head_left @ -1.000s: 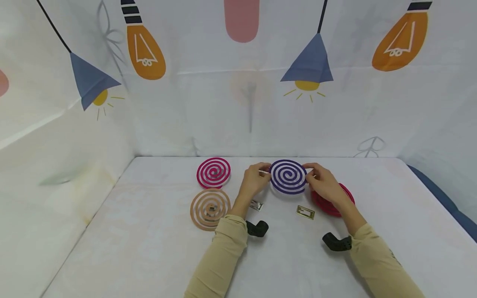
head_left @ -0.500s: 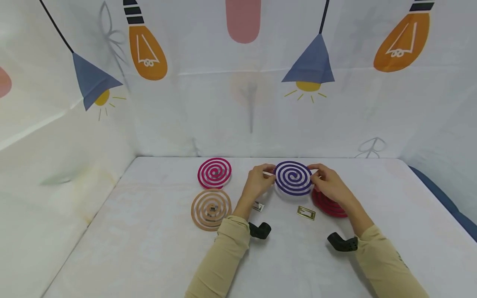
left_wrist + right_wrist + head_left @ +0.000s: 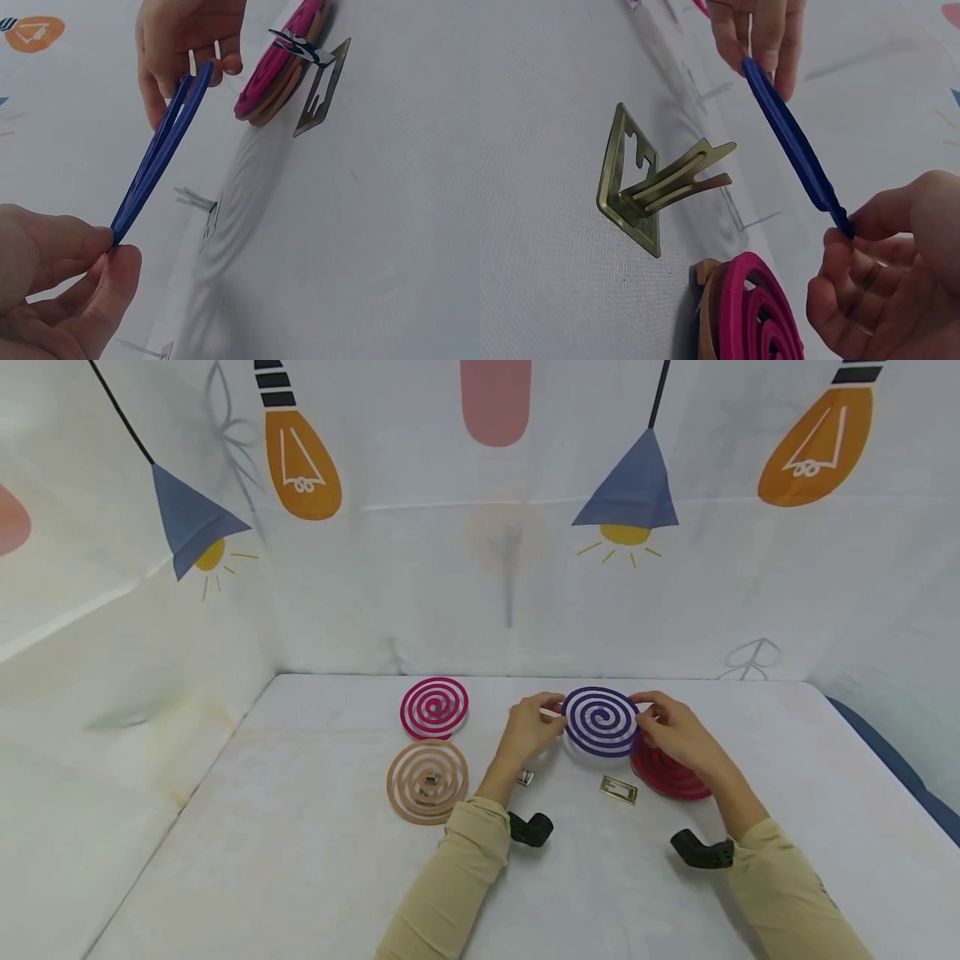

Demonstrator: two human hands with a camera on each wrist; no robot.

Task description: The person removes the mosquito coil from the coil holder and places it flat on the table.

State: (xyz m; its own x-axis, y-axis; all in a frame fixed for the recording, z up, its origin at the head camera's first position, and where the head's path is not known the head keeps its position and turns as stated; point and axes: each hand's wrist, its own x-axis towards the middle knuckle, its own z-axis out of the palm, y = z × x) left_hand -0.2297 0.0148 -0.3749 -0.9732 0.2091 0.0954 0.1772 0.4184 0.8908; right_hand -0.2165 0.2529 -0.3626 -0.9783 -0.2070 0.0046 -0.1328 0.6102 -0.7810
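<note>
A purple-blue mosquito coil (image 3: 599,717) is held in the air above the table between both hands. My left hand (image 3: 527,732) pinches its left edge between thumb and fingers. At the opposite edge, my right hand (image 3: 681,737) pinches the coil the same way. Seen from the left wrist, the coil (image 3: 154,169) is nearly edge-on and tilted, casting a spiral shadow. Below it, a brass-coloured metal coil stand (image 3: 671,184) lies flat with forked prongs bent up. Another metal stand (image 3: 526,777) sits partly behind my left wrist.
A magenta coil (image 3: 435,707) and a tan coil (image 3: 392,781) lie at the left. A red coil (image 3: 671,772) lies under my right forearm, on a brown layer in the right wrist view. Black wrist devices (image 3: 534,831) hang at the sleeves. A white fabric wall (image 3: 420,593) rises behind the table.
Both hands have drifted slightly right in the head view, carrying the purple-blue coil with them. The view itself has shifted a little. The grip looks the same.
</note>
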